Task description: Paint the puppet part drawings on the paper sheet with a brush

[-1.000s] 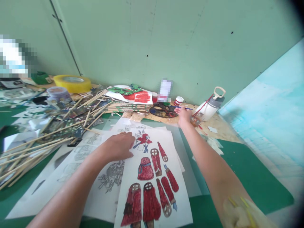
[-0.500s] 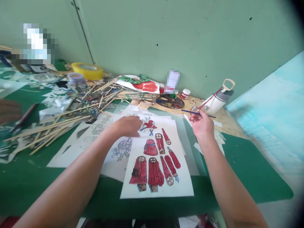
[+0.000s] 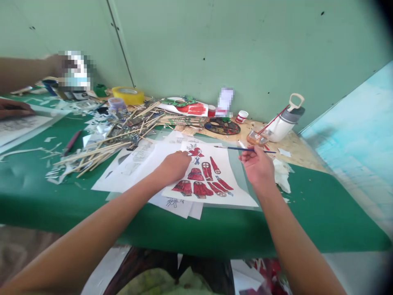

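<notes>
A left hand point(image 3: 175, 167) bends its fingers over the left edge of a red-figured sheet point(image 3: 241, 194) on a green table point(image 3: 215, 229), grip unclear; the right hand point(image 3: 260, 169) closes on a slim paintbrush point(image 3: 230, 148), best steered lightly with the paper steadied.

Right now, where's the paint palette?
In the head view, right of centre near the wall: the paint palette lies left of the white-and-red jar, beyond the paintbrush in the right hand.

Left hand point(image 3: 176, 164) is curled loosely palm-down around 12 o'clock, right hand point(image 3: 258, 166) pinched up near 1, both arms reaching forward.
</notes>
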Action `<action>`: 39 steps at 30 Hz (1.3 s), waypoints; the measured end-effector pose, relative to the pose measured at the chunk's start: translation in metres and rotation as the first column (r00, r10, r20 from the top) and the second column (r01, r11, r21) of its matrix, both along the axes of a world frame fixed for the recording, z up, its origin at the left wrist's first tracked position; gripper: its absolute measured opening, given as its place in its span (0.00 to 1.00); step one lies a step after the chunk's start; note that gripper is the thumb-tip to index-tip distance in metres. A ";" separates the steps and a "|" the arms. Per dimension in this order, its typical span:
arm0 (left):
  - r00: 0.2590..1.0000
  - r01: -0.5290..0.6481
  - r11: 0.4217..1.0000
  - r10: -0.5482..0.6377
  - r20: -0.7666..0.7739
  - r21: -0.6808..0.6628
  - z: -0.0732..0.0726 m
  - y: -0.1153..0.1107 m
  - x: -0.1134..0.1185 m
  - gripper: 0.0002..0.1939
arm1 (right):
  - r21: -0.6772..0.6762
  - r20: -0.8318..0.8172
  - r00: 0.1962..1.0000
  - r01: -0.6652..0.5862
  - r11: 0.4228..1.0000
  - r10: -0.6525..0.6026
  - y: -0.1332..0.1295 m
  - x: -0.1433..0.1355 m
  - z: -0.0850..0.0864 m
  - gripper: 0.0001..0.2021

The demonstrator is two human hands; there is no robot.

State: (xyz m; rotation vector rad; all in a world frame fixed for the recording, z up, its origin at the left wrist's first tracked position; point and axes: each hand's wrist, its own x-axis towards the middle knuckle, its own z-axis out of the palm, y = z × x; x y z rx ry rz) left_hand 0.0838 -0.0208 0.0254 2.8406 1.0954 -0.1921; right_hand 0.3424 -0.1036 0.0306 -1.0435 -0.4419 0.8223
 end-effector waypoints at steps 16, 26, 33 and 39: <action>0.910 0.170 0.983 -0.181 0.374 0.061 -0.036 -0.006 -0.040 0.14 | -0.049 -0.126 0.976 -0.187 0.981 0.179 -0.018 0.005 -0.011 0.13; 0.954 0.110 0.969 -0.166 0.250 0.223 -0.040 -0.016 -0.031 0.13 | -0.048 0.072 0.886 -0.455 0.889 0.458 0.008 0.010 0.004 0.05; 0.938 0.123 0.974 -0.177 0.299 0.192 -0.040 -0.013 -0.032 0.12 | 0.031 0.248 0.835 -0.514 0.857 0.492 0.017 0.013 -0.001 0.03; 0.922 0.139 0.977 -0.188 0.337 0.164 -0.039 -0.010 -0.034 0.14 | 0.003 0.364 0.755 -0.586 0.810 0.545 -0.003 0.008 -0.001 0.07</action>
